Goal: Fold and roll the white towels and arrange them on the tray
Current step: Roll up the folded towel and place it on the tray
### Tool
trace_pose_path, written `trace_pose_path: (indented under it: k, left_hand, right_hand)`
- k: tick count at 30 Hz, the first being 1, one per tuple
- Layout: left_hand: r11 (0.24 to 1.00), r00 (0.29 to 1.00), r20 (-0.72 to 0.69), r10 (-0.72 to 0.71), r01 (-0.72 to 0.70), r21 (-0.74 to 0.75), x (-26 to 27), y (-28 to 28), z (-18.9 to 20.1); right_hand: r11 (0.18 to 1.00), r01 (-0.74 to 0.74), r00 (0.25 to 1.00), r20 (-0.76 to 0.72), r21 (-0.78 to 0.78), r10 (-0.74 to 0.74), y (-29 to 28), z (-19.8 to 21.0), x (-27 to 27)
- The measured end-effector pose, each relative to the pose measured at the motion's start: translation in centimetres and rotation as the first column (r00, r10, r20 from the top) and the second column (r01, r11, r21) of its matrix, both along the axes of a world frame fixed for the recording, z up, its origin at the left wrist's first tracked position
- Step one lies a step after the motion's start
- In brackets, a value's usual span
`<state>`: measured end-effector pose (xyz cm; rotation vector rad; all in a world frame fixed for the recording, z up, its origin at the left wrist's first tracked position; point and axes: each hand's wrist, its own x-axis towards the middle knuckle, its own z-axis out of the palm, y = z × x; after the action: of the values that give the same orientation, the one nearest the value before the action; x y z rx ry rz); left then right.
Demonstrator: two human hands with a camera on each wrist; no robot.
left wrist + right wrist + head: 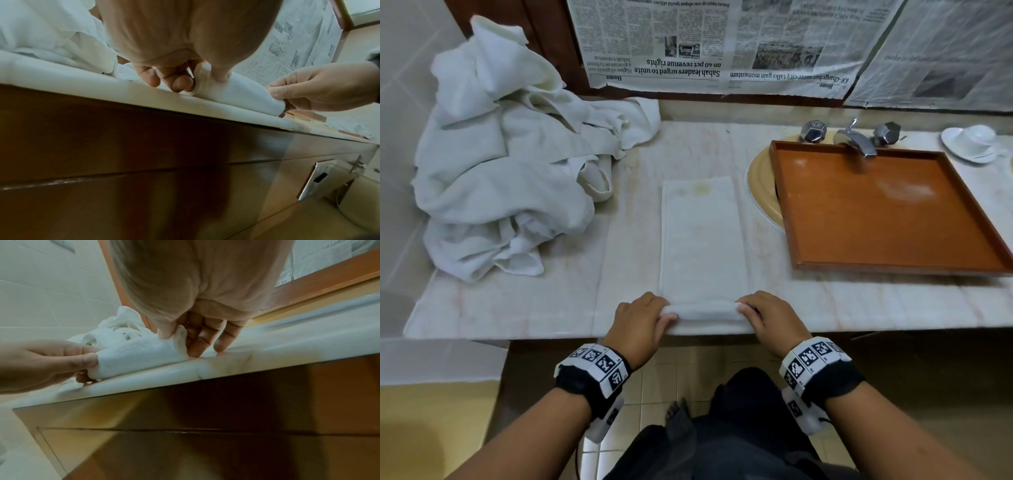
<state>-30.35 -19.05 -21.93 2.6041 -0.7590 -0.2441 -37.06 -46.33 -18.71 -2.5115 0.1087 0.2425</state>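
Note:
A white towel (702, 233) lies folded into a long narrow strip on the marble counter, running away from me. Its near end is curled into a short roll (705, 313) at the counter's front edge. My left hand (643, 317) pinches the roll's left end (202, 84) between thumb and curled fingers. My right hand (767, 317) pinches the right end (179, 340) the same way. A heap of loose white towels (510, 164) lies at the back left. The empty orange-brown wooden tray (887, 209) sits over the sink on the right.
A chrome tap (854, 138) with two knobs stands behind the tray. A white cup and saucer (974, 142) sit at the far right. Newspaper sheets (705, 44) cover the wall behind. The counter's front edge (551, 332) runs just under my hands.

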Motion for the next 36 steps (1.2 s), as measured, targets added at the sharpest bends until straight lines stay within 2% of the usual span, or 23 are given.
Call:
trace_pose_path:
  k: [4, 6, 10, 14, 20, 22, 24, 26, 28, 29, 31, 36]
  left_hand:
    - [0.996, 0.995, -0.075, 0.065, -0.059, 0.069, -0.1, -0.7, 0.7]
    - [0.988, 0.99, -0.089, 0.11, -0.1, 0.116, 0.1, -1.2, 1.0]
    - [0.966, 0.965, -0.149, 0.215, -0.187, 0.176, 0.5, -2.3, 1.7]
    - [0.952, 0.948, -0.159, 0.277, -0.248, 0.179, 0.7, -2.8, 2.2]
    - [0.948, 0.936, -0.172, 0.306, -0.283, 0.148, 0.8, -2.9, 2.5]
    - [0.953, 0.941, -0.155, 0.301, -0.291, 0.089, 0.8, -2.8, 2.7]
    - [0.965, 0.963, -0.069, 0.26, -0.261, -0.009, 0.8, -2.5, 2.8]
    - [0.993, 0.986, 0.123, 0.112, -0.108, -0.038, 0.9, -2.3, 2.7]
    - [0.996, 0.96, 0.272, -0.074, 0.085, -0.029, 0.7, -2.2, 2.5]
    - [0.987, 0.944, 0.294, -0.147, 0.16, -0.018, 0.6, -2.1, 2.4]
    - [0.975, 0.933, 0.29, -0.212, 0.221, 0.001, 0.4, -1.7, 1.7]
    - [0.985, 0.96, 0.228, -0.161, 0.171, -0.023, 1.1, -0.7, 0.9]
  right_hand:
    - [0.981, 0.18, 0.983, -0.038, 0.069, -0.178, 0.7, 0.6, 0.6]
    - [0.981, 0.194, 0.981, -0.006, 0.033, -0.193, 0.9, 0.3, 0.9]
    - [0.99, 0.067, 0.978, 0.207, -0.124, -0.04, 1.4, -0.6, 0.8]
    - [0.973, -0.096, 0.914, 0.37, -0.209, 0.17, 1.6, -1.4, -0.2]
    - [0.972, -0.136, 0.927, 0.321, -0.191, 0.192, 0.6, -1.8, -0.7]
    - [0.964, -0.155, 0.928, 0.302, -0.217, 0.217, 0.6, -1.6, -0.4]
    - [0.953, -0.157, 0.931, 0.283, -0.26, 0.231, 0.6, -1.2, 0.1]
    - [0.947, -0.165, 0.94, 0.248, -0.276, 0.236, 0.4, -0.8, 0.5]
    - [0.944, -0.191, 0.954, 0.177, -0.268, 0.244, 0.0, -0.6, 1.1]
    - [0.945, -0.204, 0.961, 0.133, -0.257, 0.244, -0.1, -0.4, 1.5]
    - [0.95, -0.21, 0.971, 0.067, -0.23, 0.231, -0.2, -0.1, 2.2]
    - [0.989, -0.128, 0.991, 0.018, -0.08, 0.13, -0.1, -0.3, 2.6]
